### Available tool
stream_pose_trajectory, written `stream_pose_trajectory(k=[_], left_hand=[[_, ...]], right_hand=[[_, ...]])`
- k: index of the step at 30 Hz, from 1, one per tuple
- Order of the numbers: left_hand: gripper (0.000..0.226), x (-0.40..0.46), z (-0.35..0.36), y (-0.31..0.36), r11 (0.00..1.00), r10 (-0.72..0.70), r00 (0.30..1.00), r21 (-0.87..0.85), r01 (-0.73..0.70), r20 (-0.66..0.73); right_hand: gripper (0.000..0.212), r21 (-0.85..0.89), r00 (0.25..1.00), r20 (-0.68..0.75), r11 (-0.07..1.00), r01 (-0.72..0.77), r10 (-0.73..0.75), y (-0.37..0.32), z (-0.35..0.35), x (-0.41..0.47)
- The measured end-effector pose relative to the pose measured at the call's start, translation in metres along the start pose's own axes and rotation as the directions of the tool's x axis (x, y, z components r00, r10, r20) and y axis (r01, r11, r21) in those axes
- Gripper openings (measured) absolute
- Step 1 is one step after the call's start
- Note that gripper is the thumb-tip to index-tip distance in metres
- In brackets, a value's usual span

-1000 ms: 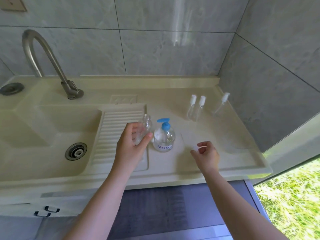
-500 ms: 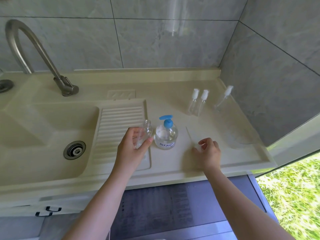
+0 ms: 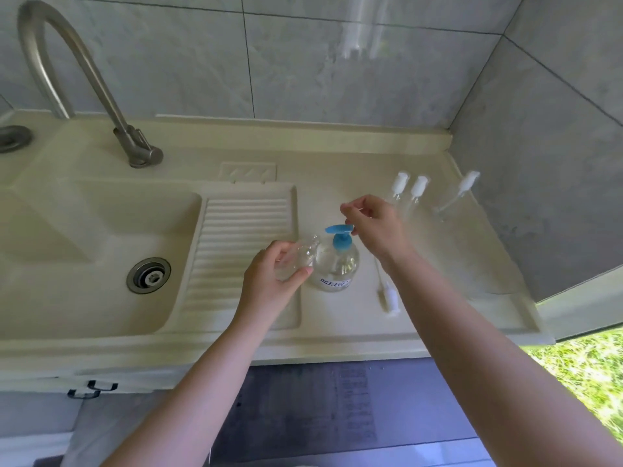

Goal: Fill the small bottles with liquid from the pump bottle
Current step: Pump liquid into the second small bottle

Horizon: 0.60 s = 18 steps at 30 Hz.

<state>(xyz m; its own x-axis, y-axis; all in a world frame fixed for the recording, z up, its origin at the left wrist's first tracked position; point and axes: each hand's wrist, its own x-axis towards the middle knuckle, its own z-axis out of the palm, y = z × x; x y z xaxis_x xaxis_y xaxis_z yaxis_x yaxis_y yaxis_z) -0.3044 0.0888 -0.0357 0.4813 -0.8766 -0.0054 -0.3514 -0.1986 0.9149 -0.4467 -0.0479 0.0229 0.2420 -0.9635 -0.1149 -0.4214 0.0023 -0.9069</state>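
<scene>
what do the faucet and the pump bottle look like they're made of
Faucet: looks like brushed metal, grey with a dull satin sheen. Pump bottle: clear body, probably plastic, since the counter shows through it; its blue pump head looks like opaque matte plastic.

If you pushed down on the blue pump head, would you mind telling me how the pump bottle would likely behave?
The pump bottle probably stays put: its body is squat and wide under a narrow blue pump head. It looks mostly full of clear liquid, so fairly heavy. No hand steadies it, so an off-centre press might rock it.
</scene>
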Motion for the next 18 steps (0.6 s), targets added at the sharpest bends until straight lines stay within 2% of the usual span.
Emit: stream_pose_trajectory(k=[5, 12, 18], left_hand=[[0.033, 0.007, 0.003, 0.002, 0.999, 0.03, 0.999, 0.024, -0.029, -0.019], [0.039, 0.014, 0.002, 0.006, 0.996, 0.077, 0.997, 0.051, -0.076, -0.008], [0.039, 0.016, 0.001, 0.009, 0.994, 0.103, 0.995, 0.033, -0.102, -0.006]], right_hand=[[0.02, -0.072, 0.997, 0.049, 0.995, -0.063, 0.067, 0.0, 0.014, 0.009], [0.014, -0.026, 0.985, 0.085, 0.989, -0.149, 0.15, -0.001, 0.014, 0.019], [0.013, -0.067, 0.982, 0.073, 0.983, -0.172, 0.177, 0.001, 0.016, 0.021]])
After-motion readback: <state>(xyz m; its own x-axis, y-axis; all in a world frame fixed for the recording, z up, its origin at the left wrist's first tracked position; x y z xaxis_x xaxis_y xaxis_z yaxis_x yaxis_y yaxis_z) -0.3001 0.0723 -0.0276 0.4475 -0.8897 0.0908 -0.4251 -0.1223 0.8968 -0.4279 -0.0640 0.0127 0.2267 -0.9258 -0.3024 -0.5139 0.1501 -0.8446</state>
